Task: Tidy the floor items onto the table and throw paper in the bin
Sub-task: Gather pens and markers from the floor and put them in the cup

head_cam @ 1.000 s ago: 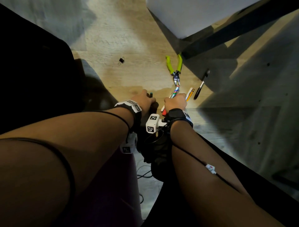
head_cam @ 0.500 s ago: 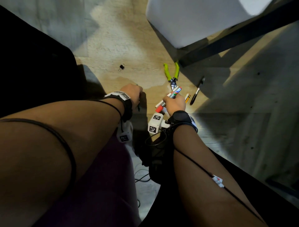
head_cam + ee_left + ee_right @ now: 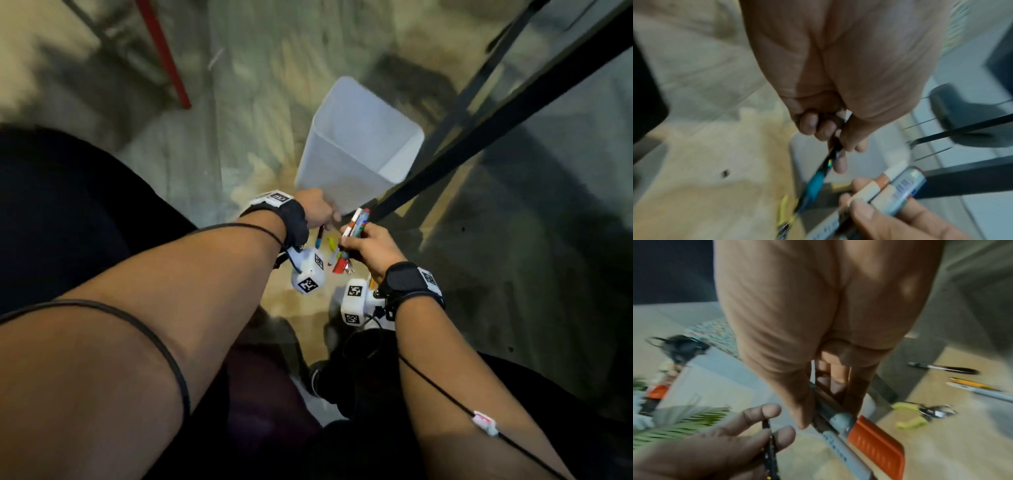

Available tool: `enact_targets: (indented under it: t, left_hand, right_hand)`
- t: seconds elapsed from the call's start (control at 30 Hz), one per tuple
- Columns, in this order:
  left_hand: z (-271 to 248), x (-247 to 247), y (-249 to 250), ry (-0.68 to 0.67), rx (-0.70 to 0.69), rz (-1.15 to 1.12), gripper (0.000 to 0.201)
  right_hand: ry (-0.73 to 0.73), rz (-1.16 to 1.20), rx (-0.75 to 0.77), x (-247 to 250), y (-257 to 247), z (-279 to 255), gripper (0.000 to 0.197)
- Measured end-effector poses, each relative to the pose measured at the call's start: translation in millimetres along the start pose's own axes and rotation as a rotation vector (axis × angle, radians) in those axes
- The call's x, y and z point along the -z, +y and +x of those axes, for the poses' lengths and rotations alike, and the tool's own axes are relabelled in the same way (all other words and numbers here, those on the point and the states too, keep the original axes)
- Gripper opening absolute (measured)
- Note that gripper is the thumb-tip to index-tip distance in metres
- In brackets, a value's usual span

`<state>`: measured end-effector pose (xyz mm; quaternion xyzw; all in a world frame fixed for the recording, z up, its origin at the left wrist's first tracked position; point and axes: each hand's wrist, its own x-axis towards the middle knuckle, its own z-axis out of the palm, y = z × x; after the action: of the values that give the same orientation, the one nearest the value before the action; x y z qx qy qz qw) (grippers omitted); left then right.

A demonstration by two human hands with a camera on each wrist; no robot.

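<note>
My left hand [image 3: 323,219] pinches a dark pen with a blue end [image 3: 815,182], which hangs down from the fingers. Close beside it, my right hand [image 3: 359,241] grips a bundle of markers [image 3: 352,236]; one has an orange-red cap [image 3: 875,444]. Both hands are raised above the floor, just in front of the white bin [image 3: 359,150]. Still lying on the floor are the yellow-handled pliers [image 3: 920,413], a black pen [image 3: 941,368], a yellow pencil-like item [image 3: 972,384] and a small binder clip [image 3: 724,173]. No paper shows.
A black table leg and frame [image 3: 479,130] run diagonally to the right of the bin. A red pole [image 3: 164,54] leans at the top left. My knees and a dark shape fill the lower and left parts of the head view.
Both hands have come up off the floor with their pens and markers and moved closer together. The head view has swung up, so the whole bin now shows.
</note>
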<state>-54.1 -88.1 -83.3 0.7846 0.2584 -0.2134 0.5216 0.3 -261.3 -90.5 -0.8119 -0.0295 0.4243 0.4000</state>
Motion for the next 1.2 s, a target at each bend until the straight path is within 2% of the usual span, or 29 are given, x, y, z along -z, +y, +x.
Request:
enact_targets:
  t: [0.07,0.13,0.17,0.2,0.27,0.33,0.53,0.7,0.77,0.83,0.93,0.97,1.07,1.1,1.2]
  left_hand:
    - [-27,29,27,0.023,-0.062,-0.006,0.026]
    - [-56,59,51,0.053,-0.110,-0.013,0.049]
    - [-72,74,62,0.056,-0.132,-0.036,0.053]
    - [-88,88,73,0.054,-0.178,-0.033,0.048]
    - [-121,114,93,0.040,-0.301,0.013,0.024]
    - [-158,137,114,0.003,-0.397,0.034,0.004]
    - [-269,177,191,0.021,-0.616,0.252,0.018]
    - [-319,202,279,0.092,-0.796,0.285,0.022]
    - [-320,213,318,0.165,-0.849,0.288,0.021]
    - [-312,225,360,0.256,-0.864,0.318,0.022]
    - [-296,237,419,0.418,-0.895,0.349,0.046]
    - [-290,240,437,0.467,-0.891,0.315,0.046]
    - [-268,243,477,0.661,-0.804,0.361,0.031]
    - [-257,242,485,0.688,-0.759,0.410,0.031]
    - [-215,239,495,0.655,-0.643,0.467,0.035]
  right_hand:
    - [-0.036,0.020,0.047,10,-37,-26,0.021]
    - [-0.061,0.030,0.117,21,-75,-55,0.019]
    - [-0.070,0.011,0.164,28,-95,-72,0.019]
    - [-0.083,-0.009,0.214,35,-113,-90,0.019]
    - [-0.119,-0.056,0.295,50,-146,-131,0.015]
    - [-0.144,-0.107,0.382,61,-172,-171,0.020]
    - [-0.126,-0.100,0.660,88,-231,-268,0.027]
    - [-0.005,-0.052,0.882,123,-285,-319,0.029]
    - [0.088,-0.012,0.920,137,-303,-331,0.018]
    - [0.196,0.012,0.961,154,-317,-337,0.016]
    - [0.296,0.032,1.016,175,-329,-344,0.012]
    - [0.309,0.050,1.026,180,-330,-346,0.009]
    - [0.319,0.084,1.044,191,-323,-347,0.004]
    - [0.315,0.091,1.039,193,-319,-346,0.005]
    - [0.319,0.092,1.005,201,-307,-342,0.004]
